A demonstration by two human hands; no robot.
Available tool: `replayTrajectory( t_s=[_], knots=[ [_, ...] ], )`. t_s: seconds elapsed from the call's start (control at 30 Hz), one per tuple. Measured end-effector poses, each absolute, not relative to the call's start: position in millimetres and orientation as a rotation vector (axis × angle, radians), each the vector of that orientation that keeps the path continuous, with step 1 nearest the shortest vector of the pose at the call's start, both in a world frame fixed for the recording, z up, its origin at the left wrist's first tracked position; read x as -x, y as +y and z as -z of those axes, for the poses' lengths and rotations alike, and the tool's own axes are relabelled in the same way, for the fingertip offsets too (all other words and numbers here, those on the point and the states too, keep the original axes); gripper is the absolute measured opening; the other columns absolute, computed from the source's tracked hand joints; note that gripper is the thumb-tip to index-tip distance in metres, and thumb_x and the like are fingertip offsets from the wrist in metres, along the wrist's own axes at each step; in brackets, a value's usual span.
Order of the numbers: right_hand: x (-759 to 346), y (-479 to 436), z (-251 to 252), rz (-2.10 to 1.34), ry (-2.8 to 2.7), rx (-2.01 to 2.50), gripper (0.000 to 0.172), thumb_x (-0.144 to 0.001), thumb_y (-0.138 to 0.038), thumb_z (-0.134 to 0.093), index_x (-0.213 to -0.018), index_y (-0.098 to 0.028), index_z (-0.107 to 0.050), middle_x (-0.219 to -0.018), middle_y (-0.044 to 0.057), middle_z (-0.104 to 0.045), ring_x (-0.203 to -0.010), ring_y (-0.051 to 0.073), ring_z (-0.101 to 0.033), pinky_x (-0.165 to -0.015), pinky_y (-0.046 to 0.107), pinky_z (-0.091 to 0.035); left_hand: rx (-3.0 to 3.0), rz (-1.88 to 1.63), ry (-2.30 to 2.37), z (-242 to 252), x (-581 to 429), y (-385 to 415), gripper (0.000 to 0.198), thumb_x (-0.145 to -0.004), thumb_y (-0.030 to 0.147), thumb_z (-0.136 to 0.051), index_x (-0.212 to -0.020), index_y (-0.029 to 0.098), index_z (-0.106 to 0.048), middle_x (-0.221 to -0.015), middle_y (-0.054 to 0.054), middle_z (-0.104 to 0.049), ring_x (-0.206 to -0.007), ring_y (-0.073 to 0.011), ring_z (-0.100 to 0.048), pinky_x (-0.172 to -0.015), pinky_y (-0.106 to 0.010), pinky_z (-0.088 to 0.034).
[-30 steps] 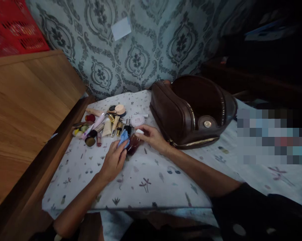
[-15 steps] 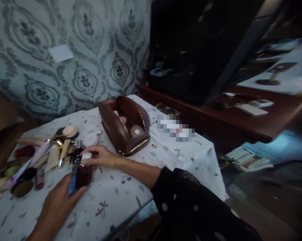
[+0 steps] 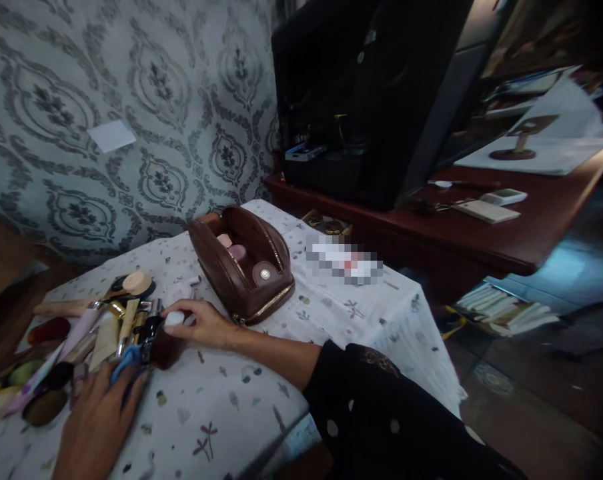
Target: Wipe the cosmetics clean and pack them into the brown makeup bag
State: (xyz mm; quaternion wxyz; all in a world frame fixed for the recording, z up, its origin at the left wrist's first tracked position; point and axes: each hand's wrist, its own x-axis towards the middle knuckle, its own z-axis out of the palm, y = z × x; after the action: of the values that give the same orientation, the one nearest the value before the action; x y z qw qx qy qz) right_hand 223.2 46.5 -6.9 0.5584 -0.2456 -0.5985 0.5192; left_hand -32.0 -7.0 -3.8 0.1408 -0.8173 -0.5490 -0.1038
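A dark reddish-brown bottle [image 3: 165, 350] with a white cap stands near the front of the cosmetics, and my right hand [image 3: 199, 325] has its thumb and fingers closed around the cap. Low on the left, my left hand [image 3: 97, 413] is closed on a crumpled blue cloth [image 3: 126, 363], apart from the bottle. Beside that hand lie assorted cosmetics: a beige tube [image 3: 105, 339], a gold-capped tube [image 3: 127, 323], a dark round compact [image 3: 45, 407] and a lilac stick [image 3: 79, 333]. Beyond my right hand sits an unzipped brown leather bag [image 3: 241, 263] with pinkish items inside.
A white patterned cloth [image 3: 261, 413] covers the table. A blurred-out item [image 3: 344, 260] lies right of the bag. Farther right are a large dark screen [image 3: 351, 113] on a reddish-brown cabinet [image 3: 461, 243] and stacked papers [image 3: 501, 307] below. Patterned wallpaper [image 3: 166, 100] rises behind.
My left hand has come off the bottle and moved left with the blue cloth. The right hand keeps hold of the bottle's cap. The camera view has shifted slightly.
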Motion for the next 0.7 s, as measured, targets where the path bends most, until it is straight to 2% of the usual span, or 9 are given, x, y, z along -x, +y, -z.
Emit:
replayTrajectory(
  t_s=[0.1,0.2,0.33,0.4,0.47,0.53,0.6,0.7],
  knots=[
    [-223.8,46.9,8.2,-1.203,-1.42,0.65,0.028,-0.078,-0.032,-0.072,-0.101,-0.017,-0.07,-0.086,0.0,-0.064,-0.076,0.012,-0.056,-0.066,0.021,-0.045,2.309,0.3,-1.521,-16.7,13.3,-9.6,0.051,-0.094,0.045,-0.031,-0.094,0.021,-0.077,-0.11,-0.016,-0.066,-0.099,-0.0358,-0.062,-0.084,-0.052,-0.054],
    [-223.6,48.2,9.7,-1.184,-1.383,0.723,0.026,-0.078,-0.031,-0.072,-0.1,-0.017,-0.071,-0.086,0.0,-0.065,-0.075,0.012,-0.054,-0.067,0.022,-0.045,2.235,0.354,-1.522,-35.9,3.7,-10.2,0.047,-0.096,0.042,-0.033,-0.098,0.021,-0.076,-0.115,-0.015,-0.064,-0.101,-0.0348,-0.061,-0.081,-0.049,-0.053],
    [-221.4,48.9,10.2,-1.212,-1.331,0.715,0.025,-0.078,-0.03,-0.071,-0.099,-0.017,-0.069,-0.088,0.0,-0.065,-0.075,0.012,-0.054,-0.069,0.023,-0.045,2.331,0.585,-1.547,-48.4,-14.9,-8.9,0.044,-0.097,0.045,-0.036,-0.118,0.024,-0.068,-0.113,-0.012,-0.065,-0.106,-0.0315,-0.061,-0.096,-0.05,-0.048],
    [-220.3,47.2,7.7,-1.245,-1.32,0.69,0.026,-0.078,-0.032,-0.069,-0.1,-0.017,-0.067,-0.088,0.0,-0.064,-0.074,0.012,-0.055,-0.067,0.023,-0.046,2.477,0.728,-1.606,-45.1,-28.0,-7.2,0.048,-0.095,0.05,-0.045,-0.134,0.024,-0.057,-0.126,-0.011,-0.062,-0.121,-0.0313,-0.056,-0.106,-0.051,-0.044],
    [-220.1,44.8,3.0,-1.27,-1.307,0.664,0.029,-0.08,-0.036,-0.067,-0.102,-0.017,-0.065,-0.088,0.0,-0.063,-0.072,0.012,-0.056,-0.065,0.023,-0.047,2.593,0.848,-1.717,-38.6,-41.0,-5.3,0.062,-0.089,0.052,-0.056,-0.143,0.024,-0.044,-0.14,-0.012,-0.055,-0.133,-0.032,-0.05,-0.111,-0.052,-0.04],
    [-221.6,41.8,-3.7,-1.284,-1.285,0.641,0.03,-0.081,-0.038,-0.066,-0.103,-0.017,-0.064,-0.088,0.0,-0.062,-0.07,0.012,-0.056,-0.063,0.022,-0.048,2.647,0.935,-1.871,-34.2,-51.6,-3.8,0.067,-0.084,0.052,-0.061,-0.142,0.023,-0.043,-0.14,-0.012,-0.056,-0.132,-0.0325,-0.053,-0.11,-0.052,-0.042],
    [-224.9,37.4,-13.0,-1.255,-1.275,0.627,0.029,-0.082,-0.038,-0.065,-0.102,-0.017,-0.064,-0.088,0.001,-0.062,-0.072,0.012,-0.056,-0.064,0.023,-0.048,2.655,1.002,-1.992,-35.8,-58.3,-2.8,0.06,-0.082,0.05,-0.062,-0.133,0.022,-0.049,-0.132,-0.011,-0.063,-0.123,-0.0316,-0.06,-0.106,-0.05,-0.047],
    [-234.1,25.8,-35.4,-1.088,-1.353,0.637,0.023,-0.086,-0.033,-0.062,-0.104,-0.018,-0.064,-0.092,0.002,-0.065,-0.078,0.014,-0.059,-0.069,0.025,-0.049,2.649,1.091,-1.949,-49.8,-61.6,-0.9,0.054,-0.08,0.049,-0.064,-0.125,0.021,-0.053,-0.125,-0.01,-0.066,-0.116,-0.0307,-0.064,-0.101,-0.046,-0.051]
  ],
)
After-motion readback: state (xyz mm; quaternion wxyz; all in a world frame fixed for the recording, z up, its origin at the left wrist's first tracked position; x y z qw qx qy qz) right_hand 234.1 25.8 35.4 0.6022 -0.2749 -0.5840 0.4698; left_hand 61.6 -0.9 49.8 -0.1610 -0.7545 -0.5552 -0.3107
